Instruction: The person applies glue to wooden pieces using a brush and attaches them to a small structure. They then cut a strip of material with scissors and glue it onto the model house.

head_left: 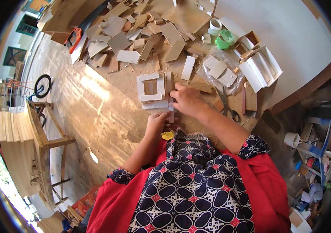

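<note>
On the dusty wooden work surface lies a small square frame of pale strips (159,83), with a rectangular opening in its middle. Below its right corner is a narrow pale strip (171,116), pointing toward my body. My left hand (158,123) is closed on this strip near its lower part, its fingers partly hidden behind it. From the right comes my right hand (188,100), fingers bent, thumb and fingertips on the strip's upper part beside the frame. Scissors (224,103) lie close to my right forearm, next to a short wooden block (218,105).
Many wood offcuts (128,42) are heaped at the far side, with an orange-handled saw (73,40) at their left. Toward the right are a green cup (224,39), a white cup (215,26), white box-like pieces (262,70) and a plastic bag (221,72) with flat pieces.
</note>
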Demonstrator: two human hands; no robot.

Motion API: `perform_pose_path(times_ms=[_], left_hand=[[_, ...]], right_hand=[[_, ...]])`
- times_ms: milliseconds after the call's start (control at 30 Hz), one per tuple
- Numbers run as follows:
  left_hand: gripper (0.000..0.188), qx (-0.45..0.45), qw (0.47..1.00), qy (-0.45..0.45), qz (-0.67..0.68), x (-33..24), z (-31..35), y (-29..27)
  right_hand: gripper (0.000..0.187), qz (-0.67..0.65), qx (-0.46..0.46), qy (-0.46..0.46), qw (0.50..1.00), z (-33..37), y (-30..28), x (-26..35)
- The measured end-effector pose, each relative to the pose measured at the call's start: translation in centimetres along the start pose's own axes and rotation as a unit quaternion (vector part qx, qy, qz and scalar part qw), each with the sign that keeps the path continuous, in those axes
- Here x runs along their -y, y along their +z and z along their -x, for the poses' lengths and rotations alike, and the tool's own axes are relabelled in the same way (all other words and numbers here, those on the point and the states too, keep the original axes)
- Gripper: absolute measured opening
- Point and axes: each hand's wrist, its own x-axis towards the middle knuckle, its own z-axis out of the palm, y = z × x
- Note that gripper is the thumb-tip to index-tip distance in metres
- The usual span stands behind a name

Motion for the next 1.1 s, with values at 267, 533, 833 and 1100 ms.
perform_pose_path(times_ms=[267, 533, 833, 1100], left_hand=[[0.024, -0.019, 0.982, 0.056, -0.180, 0.0, 0.3, -0.7], [0.030, -0.142, 0.759, 0.407, -0.487, -0.2, 1.6, -1.4], [0.042, -0.105, 0.661, 0.440, -0.599, -0.3, 1.3, -1.5], [0.044, -0.096, 0.664, 0.455, -0.586, -0.7, 1.1, -1.2]], right_hand=[[0.028, 0.011, 0.009, 0.019, 1.000, 0.2, -0.4, 0.2], [0.022, -0.004, -0.004, 0.014, 1.000, 0.1, -0.4, 0.4], [0.019, -0.133, -0.113, 0.019, 0.984, 0.7, 1.7, -1.4], [0.018, -0.130, -0.151, 0.020, 0.980, 0.3, 1.8, -1.5]])
